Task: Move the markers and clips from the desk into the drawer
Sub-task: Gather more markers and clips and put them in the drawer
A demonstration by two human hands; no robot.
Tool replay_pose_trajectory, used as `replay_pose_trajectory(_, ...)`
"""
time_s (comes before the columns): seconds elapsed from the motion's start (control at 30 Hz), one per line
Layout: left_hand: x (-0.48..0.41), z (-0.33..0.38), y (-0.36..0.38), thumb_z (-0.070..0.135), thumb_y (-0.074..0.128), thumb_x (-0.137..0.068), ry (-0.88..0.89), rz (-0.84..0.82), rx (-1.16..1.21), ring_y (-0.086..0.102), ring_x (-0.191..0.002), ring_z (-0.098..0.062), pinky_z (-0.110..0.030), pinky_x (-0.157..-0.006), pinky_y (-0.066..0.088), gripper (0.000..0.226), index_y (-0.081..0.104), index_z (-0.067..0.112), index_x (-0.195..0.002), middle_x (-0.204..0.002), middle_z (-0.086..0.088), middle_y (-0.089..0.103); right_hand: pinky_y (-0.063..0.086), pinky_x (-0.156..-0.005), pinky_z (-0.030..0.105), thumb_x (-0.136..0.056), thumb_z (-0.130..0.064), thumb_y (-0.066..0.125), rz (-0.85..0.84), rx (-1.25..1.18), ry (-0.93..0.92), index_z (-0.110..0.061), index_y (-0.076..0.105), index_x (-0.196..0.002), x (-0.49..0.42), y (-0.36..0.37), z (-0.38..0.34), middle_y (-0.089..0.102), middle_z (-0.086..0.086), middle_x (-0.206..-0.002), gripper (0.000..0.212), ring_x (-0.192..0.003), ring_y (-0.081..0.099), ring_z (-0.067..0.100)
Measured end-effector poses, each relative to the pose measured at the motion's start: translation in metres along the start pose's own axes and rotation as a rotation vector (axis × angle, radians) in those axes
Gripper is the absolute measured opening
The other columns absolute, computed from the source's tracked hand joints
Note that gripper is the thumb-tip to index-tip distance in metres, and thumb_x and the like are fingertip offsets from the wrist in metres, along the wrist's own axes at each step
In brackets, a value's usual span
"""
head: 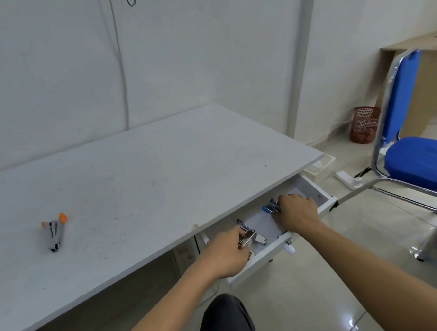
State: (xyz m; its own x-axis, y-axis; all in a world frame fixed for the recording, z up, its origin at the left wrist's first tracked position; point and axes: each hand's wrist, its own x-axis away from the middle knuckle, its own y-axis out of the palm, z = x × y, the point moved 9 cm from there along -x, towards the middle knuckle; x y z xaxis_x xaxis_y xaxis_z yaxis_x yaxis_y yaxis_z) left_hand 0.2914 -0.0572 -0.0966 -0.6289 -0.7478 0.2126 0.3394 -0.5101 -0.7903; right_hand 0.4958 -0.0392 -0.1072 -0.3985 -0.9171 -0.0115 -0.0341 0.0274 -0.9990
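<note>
The white drawer (312, 185) under the desk's right end stands pulled out. My left hand (227, 253) reaches into its near end, fingers closed on shiny metal clips (249, 237); more clips (260, 240) lie on the drawer floor beside them. My right hand (297, 211) is in the far part of the drawer, curled over blue markers (270, 208) whose blue ends stick out to the left of the fingers. The markers' other ends are hidden under the hand.
On the white desk (137, 174), at the left, lies a metal stapler with orange tips (55, 232). A blue chair with a chrome frame (414, 160) stands to the right. A red mesh bin (364, 127) and a power strip (347, 178) sit on the tiled floor.
</note>
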Motion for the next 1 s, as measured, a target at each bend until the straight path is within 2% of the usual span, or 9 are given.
replay_pose_trajectory(0.1,-0.013,0.006,0.002,0.025,0.049,-0.091,0.063,0.070,-0.072,0.055,-0.103,-0.017,-0.041,-0.096,0.039,0.035,0.054,0.027,-0.126,-0.118,0.003,0.059,0.043,-0.088,0.041,-0.093,-0.035,0.054,0.052,-0.115,0.049,-0.018,0.069,-0.099,-0.002,-0.009,0.015,0.072,0.003,-0.100,0.024,-0.094,0.066,0.027)
replay_pose_trajectory(0.17,-0.025,0.014,0.007,0.020,0.050,-0.091,0.101,0.088,-0.092,0.052,-0.108,-0.017,-0.042,-0.098,0.030,0.036,0.055,0.030,-0.124,-0.117,0.006,0.056,0.050,-0.083,0.038,-0.088,-0.027,0.053,0.047,-0.206,0.065,-0.021,0.072,-0.100,0.004,-0.019,0.026,0.073,0.001,-0.099,0.023,-0.090,0.066,0.026)
replay_pose_trajectory(0.27,-0.046,0.030,0.014,0.013,0.053,-0.087,0.179,0.098,-0.177,0.049,-0.114,-0.017,-0.041,-0.098,0.025,0.041,0.057,0.029,-0.124,-0.120,0.006,0.057,0.054,-0.073,0.034,-0.087,-0.029,0.050,0.050,-0.298,0.090,-0.029,0.071,-0.101,0.019,-0.035,0.041,0.071,-0.005,-0.099,0.026,-0.086,0.065,0.020)
replay_pose_trajectory(0.4,-0.071,0.049,0.018,0.005,0.054,-0.082,0.264,0.112,-0.295,0.046,-0.116,-0.020,-0.041,-0.096,0.032,0.048,0.060,0.030,-0.122,-0.118,0.006,0.057,0.053,-0.080,0.038,-0.088,-0.031,0.048,0.043,-0.362,0.106,-0.032,0.069,-0.100,0.038,-0.050,0.049,0.070,-0.008,-0.096,0.024,-0.085,0.065,0.018)
replay_pose_trajectory(0.53,-0.084,0.053,0.021,-0.004,0.058,-0.079,0.289,0.103,-0.347,0.048,-0.116,-0.019,-0.034,-0.088,0.042,0.052,0.062,0.026,-0.122,-0.124,0.006,0.055,0.048,-0.066,0.030,-0.089,-0.031,0.049,0.017,-0.426,0.082,-0.032,0.068,-0.098,0.051,-0.055,0.045,0.067,-0.012,-0.093,0.021,-0.084,0.064,0.013)
replay_pose_trajectory(0.63,-0.081,0.053,0.018,-0.006,0.059,-0.078,0.263,0.062,-0.244,0.052,-0.114,-0.017,-0.035,-0.090,0.047,0.052,0.061,0.022,-0.122,-0.126,0.005,0.054,0.044,-0.060,0.027,-0.089,-0.032,0.050,0.026,-0.471,0.058,-0.033,0.069,-0.097,0.053,-0.062,0.038,0.065,-0.015,-0.089,0.021,-0.082,0.062,0.010)
replay_pose_trajectory(0.77,-0.057,0.054,0.001,-0.006,0.044,-0.081,0.303,-0.022,-0.133,0.057,-0.111,-0.015,-0.037,-0.092,0.048,0.049,0.062,0.021,-0.117,-0.121,0.000,0.061,0.046,-0.057,0.027,-0.086,-0.028,0.053,0.041,-0.567,0.032,-0.031,0.070,-0.088,0.050,-0.076,0.022,0.063,-0.019,-0.078,0.017,-0.071,0.060,0.004)
replay_pose_trajectory(0.87,-0.031,0.046,-0.031,0.000,0.042,-0.086,0.309,0.053,-0.016,0.060,-0.100,-0.007,-0.032,-0.085,0.052,0.041,0.064,0.026,-0.110,-0.110,0.006,0.065,0.053,-0.062,0.029,-0.083,-0.024,0.054,0.046,-0.650,-0.026,-0.030,0.069,-0.083,0.047,-0.086,-0.006,0.066,-0.015,-0.072,0.016,-0.067,0.062,0.004)
replay_pose_trajectory(1.0,0.009,0.022,-0.076,0.011,0.048,-0.086,0.284,0.162,0.065,0.059,-0.094,0.001,-0.022,-0.077,0.050,0.036,0.063,0.031,-0.111,-0.105,0.015,0.064,0.046,-0.052,0.022,-0.082,-0.026,0.054,0.021,-0.723,-0.128,-0.032,0.069,-0.084,0.049,-0.096,-0.060,0.068,-0.012,-0.072,0.017,-0.052,0.061,-0.001)
